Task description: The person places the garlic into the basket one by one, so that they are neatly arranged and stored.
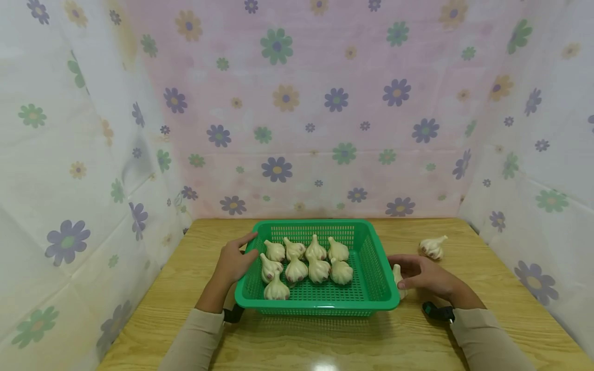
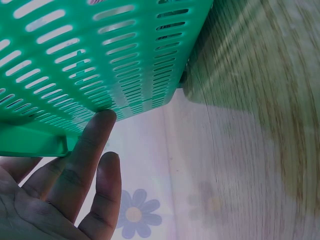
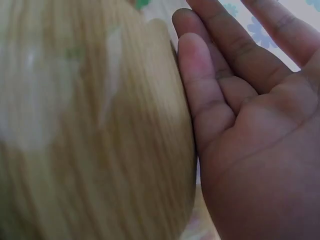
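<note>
A green plastic basket (image 1: 320,305) with slotted walls stands on the table, holding several whitish garlic bulbs (image 1: 318,270) grouped toward its left side. My left hand (image 1: 234,263) is at the basket's left rim. In the left wrist view, its fairly straight fingers (image 2: 82,167) lie along the outside of the slotted wall, one fingertip against it. Beside the basket's right wall, my right hand (image 1: 427,275) holds another garlic bulb (image 1: 397,273) between thumb and fingers, partly hidden by the thumb and rim. That bulb cannot be made out in the right wrist view.
One more loose garlic bulb (image 1: 431,248) lies on the wooden table (image 1: 297,342) behind my right hand. Flower-patterned cloth (image 1: 320,129) encloses the back and both sides. Dark straps (image 1: 438,312) sit at the wrists.
</note>
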Demonstrator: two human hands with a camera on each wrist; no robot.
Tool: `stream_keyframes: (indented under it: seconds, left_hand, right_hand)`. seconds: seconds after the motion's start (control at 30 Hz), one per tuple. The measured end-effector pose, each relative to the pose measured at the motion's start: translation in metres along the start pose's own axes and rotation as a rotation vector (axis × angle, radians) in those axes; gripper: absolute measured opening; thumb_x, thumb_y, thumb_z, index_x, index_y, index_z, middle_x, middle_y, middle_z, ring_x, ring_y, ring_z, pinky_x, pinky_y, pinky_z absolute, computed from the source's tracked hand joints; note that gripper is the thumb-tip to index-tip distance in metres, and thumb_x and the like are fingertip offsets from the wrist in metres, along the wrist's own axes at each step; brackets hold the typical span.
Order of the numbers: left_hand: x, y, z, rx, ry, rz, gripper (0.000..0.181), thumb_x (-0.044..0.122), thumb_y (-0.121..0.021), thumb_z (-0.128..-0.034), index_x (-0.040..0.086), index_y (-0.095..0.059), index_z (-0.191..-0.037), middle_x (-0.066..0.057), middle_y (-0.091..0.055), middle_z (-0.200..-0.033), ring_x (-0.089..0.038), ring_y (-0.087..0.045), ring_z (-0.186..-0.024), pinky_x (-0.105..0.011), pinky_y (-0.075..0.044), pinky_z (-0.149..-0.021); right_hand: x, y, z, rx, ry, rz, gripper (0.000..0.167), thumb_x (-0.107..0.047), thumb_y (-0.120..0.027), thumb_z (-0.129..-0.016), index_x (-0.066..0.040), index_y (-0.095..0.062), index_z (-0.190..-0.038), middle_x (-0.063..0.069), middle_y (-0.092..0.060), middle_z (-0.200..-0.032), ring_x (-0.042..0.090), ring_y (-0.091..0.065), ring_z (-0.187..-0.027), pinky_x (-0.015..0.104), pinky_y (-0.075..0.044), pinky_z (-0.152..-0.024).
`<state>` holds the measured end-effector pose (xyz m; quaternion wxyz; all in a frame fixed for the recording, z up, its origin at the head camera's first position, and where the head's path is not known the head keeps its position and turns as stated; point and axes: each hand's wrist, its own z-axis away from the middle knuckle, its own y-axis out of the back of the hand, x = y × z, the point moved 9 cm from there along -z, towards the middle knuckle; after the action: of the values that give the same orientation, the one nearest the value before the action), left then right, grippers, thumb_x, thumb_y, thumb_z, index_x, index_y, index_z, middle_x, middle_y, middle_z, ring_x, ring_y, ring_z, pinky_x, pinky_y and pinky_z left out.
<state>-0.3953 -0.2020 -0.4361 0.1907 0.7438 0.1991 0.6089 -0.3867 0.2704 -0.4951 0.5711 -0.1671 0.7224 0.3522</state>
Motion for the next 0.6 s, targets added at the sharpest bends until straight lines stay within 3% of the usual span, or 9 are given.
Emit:
stream_keyframes:
  seconds: [0.3, 0.47, 0.6]
  left_hand:
    - [0.0, 0.001, 0.0, 0.004, 0.004, 0.009, 0.058, 0.022, -0.059, -0.0934, 0.025, -0.056, -0.151, -0.013, -0.052, -0.155, -0.025, -0.07, -0.071, -0.033, -0.046, -0.047]
    - [0.0, 0.0, 0.0, 0.0, 0.005, -0.006, 0.058, 0.022, -0.059, -0.0935, 0.025, -0.056, -0.152, -0.012, -0.05, -0.158, -0.025, -0.072, -0.08, -0.033, -0.045, -0.047]
    - [0.0, 0.0, 0.001, 0.001, 0.003, -0.007, 0.058, 0.023, -0.059, -0.0938, 0.025, -0.056, -0.152, -0.013, -0.05, -0.157, -0.024, -0.069, -0.072, -0.033, -0.043, -0.046]
  right_hand:
    - [0.013, 0.007, 0.006, 0.039, -0.111, 0.047, 0.067, -0.003, -0.064, -0.098, 0.002, -0.036, -0.159, -0.005, -0.051, -0.153, -0.005, -0.054, -0.132, 0.02, -0.048, -0.102]
    - [0.016, 0.005, 0.005, 0.014, -0.111, 0.043, 0.053, -0.003, -0.064, -0.099, 0.006, -0.05, -0.149, 0.0, -0.061, -0.147, 0.01, -0.064, -0.125, 0.028, -0.054, -0.099]
    - [0.017, 0.005, 0.004, 0.01, -0.101, 0.035, 0.038, -0.004, -0.065, -0.099, 0.003, -0.064, -0.136, -0.003, -0.066, -0.141, 0.019, -0.067, -0.123, 0.031, -0.055, -0.099]
